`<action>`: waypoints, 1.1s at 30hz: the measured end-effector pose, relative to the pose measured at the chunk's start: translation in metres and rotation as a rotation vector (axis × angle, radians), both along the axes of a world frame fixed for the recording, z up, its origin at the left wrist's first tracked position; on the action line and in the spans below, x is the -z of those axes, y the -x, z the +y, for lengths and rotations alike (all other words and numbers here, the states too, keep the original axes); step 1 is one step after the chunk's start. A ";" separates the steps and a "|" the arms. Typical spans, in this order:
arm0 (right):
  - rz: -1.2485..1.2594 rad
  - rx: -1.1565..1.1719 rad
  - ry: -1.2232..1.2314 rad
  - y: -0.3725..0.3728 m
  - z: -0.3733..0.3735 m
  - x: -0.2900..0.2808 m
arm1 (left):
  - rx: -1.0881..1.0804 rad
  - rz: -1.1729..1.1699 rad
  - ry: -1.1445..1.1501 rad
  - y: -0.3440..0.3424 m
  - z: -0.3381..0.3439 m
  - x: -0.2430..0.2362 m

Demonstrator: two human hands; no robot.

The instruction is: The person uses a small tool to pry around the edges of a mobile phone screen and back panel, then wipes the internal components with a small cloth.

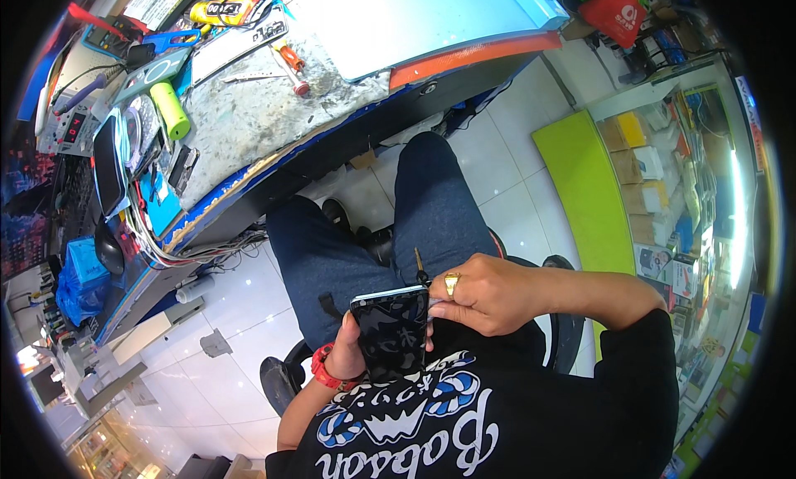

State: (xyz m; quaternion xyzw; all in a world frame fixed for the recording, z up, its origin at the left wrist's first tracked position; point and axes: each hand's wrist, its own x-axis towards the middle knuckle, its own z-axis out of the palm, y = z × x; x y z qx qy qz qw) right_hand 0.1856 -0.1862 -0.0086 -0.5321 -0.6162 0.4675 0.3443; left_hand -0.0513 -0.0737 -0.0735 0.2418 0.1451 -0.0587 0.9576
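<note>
A dark smartphone (390,334) lies in my left hand (347,356), tilted above my lap, with its glossy black face showing reflections. The thumb lies along its left edge and fingertips show at the right edge. My right hand (485,297) is closed beside the phone's upper right edge, thumb and forefinger pinched together. From that grip a slim tool with a brass-coloured tip (419,258) sticks out past the top of the phone; the rest of it is hidden by the fingers, so its exact kind cannot be made out.
Ahead, a worn workbench (249,131) carries a lime-green cylinder (169,110), a screwdriver (296,74), another phone (108,164) and cables. A glass display case (696,172) with a green side stands at the right. Chair armrests (568,313) flank me.
</note>
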 end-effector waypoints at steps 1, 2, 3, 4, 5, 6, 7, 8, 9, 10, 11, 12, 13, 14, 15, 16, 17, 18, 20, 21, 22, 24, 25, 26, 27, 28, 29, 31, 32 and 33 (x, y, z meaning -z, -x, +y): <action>0.005 0.001 -0.007 0.001 -0.001 0.002 | 0.000 -0.002 0.008 0.001 0.000 0.001; 0.011 0.002 -0.013 0.002 -0.002 0.003 | 0.001 -0.004 0.015 0.001 -0.001 0.002; 0.029 0.024 -0.052 0.004 -0.002 0.007 | 0.001 -0.006 0.023 0.002 -0.001 0.003; 0.046 0.047 -0.090 0.006 -0.003 0.011 | 0.003 -0.006 0.024 0.002 -0.002 0.004; 0.064 0.070 -0.128 0.007 -0.004 0.013 | 0.006 -0.007 0.025 0.002 -0.002 0.004; 0.046 0.031 -0.103 0.006 -0.003 0.011 | 0.007 -0.007 0.026 0.003 -0.002 0.004; 0.029 -0.007 -0.077 0.003 -0.002 0.009 | 0.019 0.021 -0.009 0.002 -0.002 0.003; 0.011 -0.046 -0.052 0.000 -0.002 0.007 | 0.031 0.049 -0.044 0.002 -0.002 0.001; 0.006 -0.053 -0.060 -0.001 -0.001 0.007 | 0.046 0.075 -0.080 0.001 -0.002 -0.001; 0.002 -0.061 -0.069 -0.001 -0.001 0.007 | 0.045 0.074 -0.077 0.001 -0.003 -0.001; -0.003 -0.068 -0.077 -0.002 -0.001 0.007 | 0.044 0.074 -0.074 0.001 -0.003 -0.001; -0.008 -0.088 -0.072 -0.003 0.000 0.007 | 0.041 0.074 -0.072 0.002 -0.003 -0.001; -0.013 -0.108 -0.067 -0.005 0.001 0.005 | 0.033 0.043 -0.043 0.002 -0.004 0.000; -0.019 -0.127 -0.062 -0.006 0.002 0.003 | 0.024 0.012 -0.014 0.002 -0.004 0.002; -0.017 -0.136 -0.055 -0.008 0.003 0.001 | 0.015 -0.020 0.015 0.001 -0.004 0.002; -0.015 -0.144 -0.047 -0.010 0.003 0.000 | 0.019 -0.017 0.015 0.000 -0.003 0.002; -0.014 -0.152 -0.040 -0.011 0.004 -0.002 | 0.022 -0.015 0.016 0.000 -0.003 0.002; -0.020 -0.166 -0.051 -0.013 0.005 -0.004 | 0.025 -0.013 0.017 -0.001 -0.003 0.002; -0.033 -0.194 -0.074 -0.015 0.008 -0.007 | 0.021 -0.029 0.017 0.000 -0.004 0.004; -0.044 -0.209 -0.072 -0.017 0.009 -0.007 | 0.020 -0.036 0.018 0.001 -0.004 0.005; -0.055 -0.224 -0.070 -0.019 0.009 -0.008 | 0.017 -0.027 0.024 0.000 -0.004 0.005; -0.069 -0.254 -0.036 -0.022 0.011 -0.009 | 0.009 -0.007 0.036 -0.002 -0.005 0.003; -0.073 -0.269 -0.005 -0.023 0.012 -0.011 | 0.013 -0.013 0.027 -0.001 -0.005 0.004; -0.076 -0.284 0.026 -0.024 0.013 -0.012 | 0.016 -0.018 0.017 0.000 -0.004 0.007; -0.077 -0.292 0.035 -0.025 0.014 -0.012 | 0.019 -0.024 0.008 0.000 -0.003 0.008; -0.077 -0.300 0.044 -0.025 0.015 -0.012 | 0.013 -0.027 -0.002 0.001 -0.003 0.008; -0.077 -0.309 0.052 -0.026 0.016 -0.012 | 0.007 -0.030 -0.012 0.001 -0.002 0.008; 0.002 -0.186 0.076 -0.022 0.014 -0.009 | -0.023 -0.027 -0.002 0.000 0.000 0.006; 0.042 -0.125 0.088 -0.020 0.012 -0.008 | -0.049 -0.019 0.018 -0.002 0.001 0.003; 0.113 -0.077 0.177 -0.018 0.010 -0.009 | -0.079 -0.009 0.038 -0.003 0.001 0.001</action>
